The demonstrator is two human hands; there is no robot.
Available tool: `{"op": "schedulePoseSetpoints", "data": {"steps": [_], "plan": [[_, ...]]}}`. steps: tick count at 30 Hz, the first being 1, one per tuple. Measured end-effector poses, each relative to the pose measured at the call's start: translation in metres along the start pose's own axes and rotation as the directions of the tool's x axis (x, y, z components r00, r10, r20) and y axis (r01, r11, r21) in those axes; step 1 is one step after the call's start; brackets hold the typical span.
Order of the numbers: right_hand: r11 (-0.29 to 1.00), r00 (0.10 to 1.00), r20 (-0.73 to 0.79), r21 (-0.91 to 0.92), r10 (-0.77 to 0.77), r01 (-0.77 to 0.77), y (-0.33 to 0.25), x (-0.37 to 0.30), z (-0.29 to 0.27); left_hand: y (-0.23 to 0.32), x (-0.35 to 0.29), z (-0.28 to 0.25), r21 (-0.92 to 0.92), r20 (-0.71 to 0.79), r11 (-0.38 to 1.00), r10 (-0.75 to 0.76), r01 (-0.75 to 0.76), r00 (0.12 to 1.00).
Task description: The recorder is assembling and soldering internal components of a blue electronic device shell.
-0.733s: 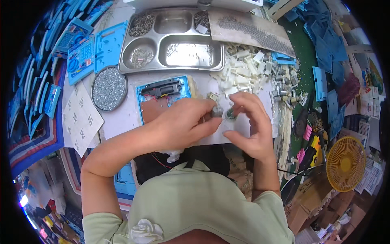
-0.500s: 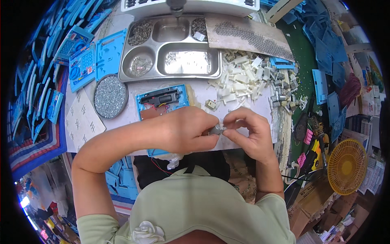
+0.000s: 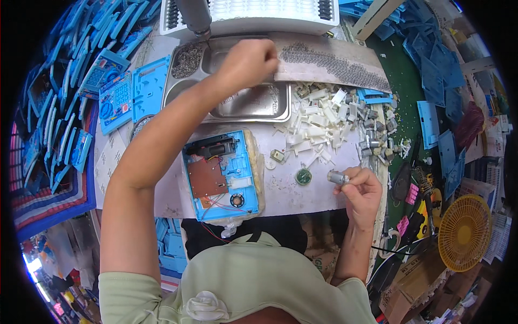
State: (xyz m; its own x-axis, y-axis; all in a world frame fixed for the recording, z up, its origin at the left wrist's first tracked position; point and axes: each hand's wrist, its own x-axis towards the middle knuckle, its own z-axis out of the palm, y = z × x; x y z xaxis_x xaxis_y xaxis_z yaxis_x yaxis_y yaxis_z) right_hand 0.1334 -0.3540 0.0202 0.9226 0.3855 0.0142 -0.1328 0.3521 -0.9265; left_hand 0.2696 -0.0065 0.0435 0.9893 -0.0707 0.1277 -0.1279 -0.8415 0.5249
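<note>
Dressed in a pale green, short-sleeved top point(image 3: 280, 272) by the near edge of the worktop point(image 3: 283, 202), softly creased at the sleeves point(image 3: 129, 291). Trimmed on the left side with a white, rose-like flower point(image 3: 206, 306).

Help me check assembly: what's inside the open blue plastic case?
A rectangular brown board, long black part, round black speaker and white rectangular block; anything beneath the board is covered.

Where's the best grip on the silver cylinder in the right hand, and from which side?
Probably the exposed barrel of the silver cylinder, coming from the left: the right hand pinches its right end, while the rounded barrel juts out leftward, uncovered.
</note>
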Motion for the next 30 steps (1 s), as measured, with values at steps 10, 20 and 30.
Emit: {"op": "schedulePoseSetpoints", "data": {"steps": [10, 20, 30], "plan": [[0.979, 0.983, -0.091, 0.149, 0.157, -0.142, 0.009, -0.012, -0.008, -0.006, 0.017, 0.023, 0.051, -0.110, 0.999, 0.018, -0.013, 0.994], [0.990, 0.974, -0.191, 0.090, 0.121, -0.106, 0.006, -0.010, -0.012, -0.018, 0.016, 0.035, 0.219, -0.253, 0.935, 0.331, -0.279, 0.909], [0.996, 0.988, -0.125, 0.018, 0.094, -0.092, 0.007, 0.002, -0.004, -0.012, 0.019, 0.029, 0.147, -0.175, 0.965, 0.242, -0.218, 0.954]]}}
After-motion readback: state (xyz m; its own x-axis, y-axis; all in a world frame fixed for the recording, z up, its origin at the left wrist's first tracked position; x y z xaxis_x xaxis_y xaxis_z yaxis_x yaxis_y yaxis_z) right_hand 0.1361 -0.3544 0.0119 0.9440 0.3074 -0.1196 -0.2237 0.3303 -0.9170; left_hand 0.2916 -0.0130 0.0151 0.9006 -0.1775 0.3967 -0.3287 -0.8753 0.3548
